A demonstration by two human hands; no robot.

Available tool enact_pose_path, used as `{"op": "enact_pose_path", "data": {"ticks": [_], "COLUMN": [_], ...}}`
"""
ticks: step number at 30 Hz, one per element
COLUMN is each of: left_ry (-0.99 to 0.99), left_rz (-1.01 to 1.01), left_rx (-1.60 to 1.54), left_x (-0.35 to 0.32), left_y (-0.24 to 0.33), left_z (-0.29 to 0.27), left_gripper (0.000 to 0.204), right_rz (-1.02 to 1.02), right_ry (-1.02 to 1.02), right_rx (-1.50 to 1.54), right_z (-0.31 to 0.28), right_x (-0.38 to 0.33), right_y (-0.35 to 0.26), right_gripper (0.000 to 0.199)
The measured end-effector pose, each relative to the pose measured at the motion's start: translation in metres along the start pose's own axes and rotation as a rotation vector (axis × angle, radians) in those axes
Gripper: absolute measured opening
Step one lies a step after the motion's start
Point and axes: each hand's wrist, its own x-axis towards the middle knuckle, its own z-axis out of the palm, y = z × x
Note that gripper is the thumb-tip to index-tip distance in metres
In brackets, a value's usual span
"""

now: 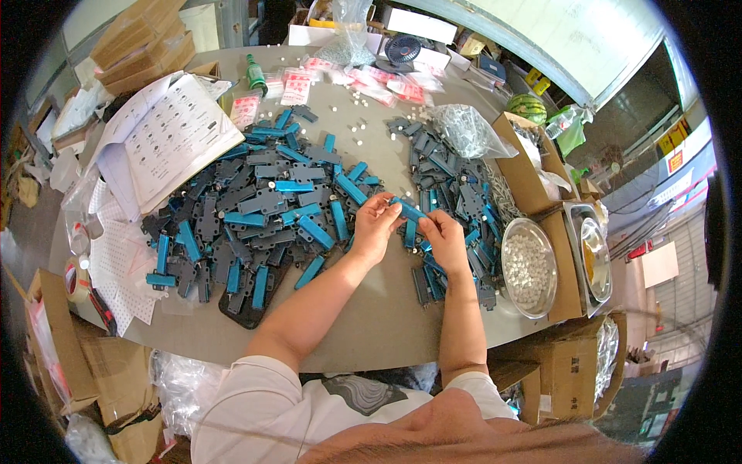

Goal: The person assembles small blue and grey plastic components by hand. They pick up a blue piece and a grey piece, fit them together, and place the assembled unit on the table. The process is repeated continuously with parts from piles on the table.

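Observation:
Over the middle of the table, a small oblong plastic part [407, 209], blue on the side facing me, is held between both hands. My left hand [376, 228] pinches its left end with thumb and fingers. At the other end, my right hand [446, 240] has its fingers closed on the part. A large heap of similar blue and dark grey parts [263, 203] spreads to the left of my hands. A second heap [468, 199] lies just beyond and to the right of my right hand. Fingers cover both ends of the held part.
Right of the second heap stands a round metal bowl [552, 271] of small white pieces [528, 267]. Cardboard boxes [533, 174] line the right edge. A bag of hardware [470, 130], a green bottle [255, 75] and a small fan [403, 49] are farther back. Printed sheets [174, 135] lie left.

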Motion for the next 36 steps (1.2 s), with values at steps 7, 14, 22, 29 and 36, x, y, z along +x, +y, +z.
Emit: {"op": "enact_pose_path", "data": {"ticks": [7, 14, 22, 29, 36], "left_ry": [0.044, -0.240, 0.020, 0.072, 0.135], "left_rz": [-0.141, 0.018, 0.204, 0.264, 0.179], "left_rx": [0.115, 0.622, 0.957, 0.877, 0.550], "left_x": [-0.006, -0.004, -0.012, -0.012, 0.001], "left_y": [-0.005, -0.042, -0.016, -0.011, -0.026], "left_z": [0.007, -0.020, 0.007, 0.005, -0.002], "left_gripper": [0.032, 0.018, 0.007, 0.014, 0.038], "right_rz": [0.120, 0.134, 0.058, 0.159, 0.295], "right_ry": [0.072, -0.308, -0.242, -0.290, -0.665], "right_rx": [0.209, 0.300, -0.438, -0.393, 0.340], "right_z": [0.001, 0.054, 0.077, 0.059, 0.010], "right_x": [0.019, 0.077, 0.115, 0.111, 0.103], "right_y": [-0.009, -0.050, 0.015, -0.007, -0.025], "right_gripper": [0.022, 0.026, 0.040, 0.044, 0.021]}}
